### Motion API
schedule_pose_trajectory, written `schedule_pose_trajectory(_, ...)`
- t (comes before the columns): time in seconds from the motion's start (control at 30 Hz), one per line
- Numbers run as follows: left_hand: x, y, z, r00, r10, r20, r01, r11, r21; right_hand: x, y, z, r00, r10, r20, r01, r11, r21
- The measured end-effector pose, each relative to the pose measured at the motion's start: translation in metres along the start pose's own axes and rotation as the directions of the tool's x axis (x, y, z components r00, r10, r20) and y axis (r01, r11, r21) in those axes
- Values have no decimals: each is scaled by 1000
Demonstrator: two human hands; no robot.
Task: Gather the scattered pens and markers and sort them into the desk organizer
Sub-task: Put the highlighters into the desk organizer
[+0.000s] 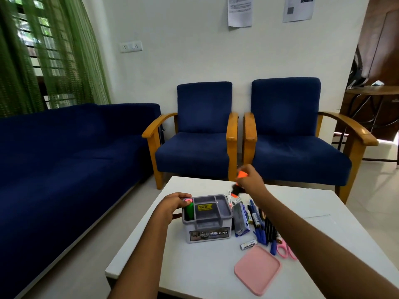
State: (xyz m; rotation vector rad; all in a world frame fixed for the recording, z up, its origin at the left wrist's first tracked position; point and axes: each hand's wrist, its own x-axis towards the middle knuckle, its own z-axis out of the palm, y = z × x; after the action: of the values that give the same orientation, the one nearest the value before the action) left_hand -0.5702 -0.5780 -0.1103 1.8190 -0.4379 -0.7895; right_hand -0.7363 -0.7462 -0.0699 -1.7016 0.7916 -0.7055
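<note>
A grey desk organizer with several compartments stands on the white table. A green marker and a pink one stand in its left compartment. My left hand grips the organizer's left rim. My right hand is raised behind and to the right of the organizer, closed on an orange highlighter with a black end, blurred by motion. A pile of blue and black pens and markers lies to the right of the organizer, partly under my right forearm.
A pink square lid lies at the front right. Pink scissors, a white marker and a blue-white pack lie near the pens. Two blue armchairs stand beyond the table, and a blue sofa is on the left.
</note>
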Motion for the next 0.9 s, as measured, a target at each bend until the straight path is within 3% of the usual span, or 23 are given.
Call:
schedule_pose_trajectory(0.03, 0, 1, 0, 1000, -11, 5, 11, 1000, -1, -6, -14, 13, 994, -4, 106, -16, 982, 186)
schedule_pose_trajectory(0.1, 0, 2, -1, 999, -32, 13, 32, 999, -16, -16, -30, 39, 960, -94, 262, 12, 954, 298)
schedule_pose_trajectory(0.23, 0, 2, -1, 998, -65, 16, 66, 996, -53, -30, -22, 83, 878, -193, 438, 221, 975, -12)
schedule_pose_trajectory(0.3, -3, 3, 0, 997, -71, 9, 72, 995, -66, -33, -14, 95, 892, -227, 390, 327, 920, -213)
schedule_pose_trajectory(0.43, -9, 5, 0, 996, -84, 15, 85, 992, -95, -41, -15, 103, 883, -243, 403, 409, 819, -403)
schedule_pose_trajectory(0.6, -7, -1, -1, 997, -81, 11, 82, 984, -159, -54, -8, 116, 847, -271, 458, 526, 551, -647)
schedule_pose_trajectory(0.73, -7, -5, -4, 995, -92, 49, 101, 966, -239, -59, -1, 130, 841, -321, 435, 541, 502, -675)
schedule_pose_trajectory(0.9, -9, -4, -11, 987, -57, 148, 79, 986, -148, -50, 4, 142, 915, -273, 297, 400, 513, -759)
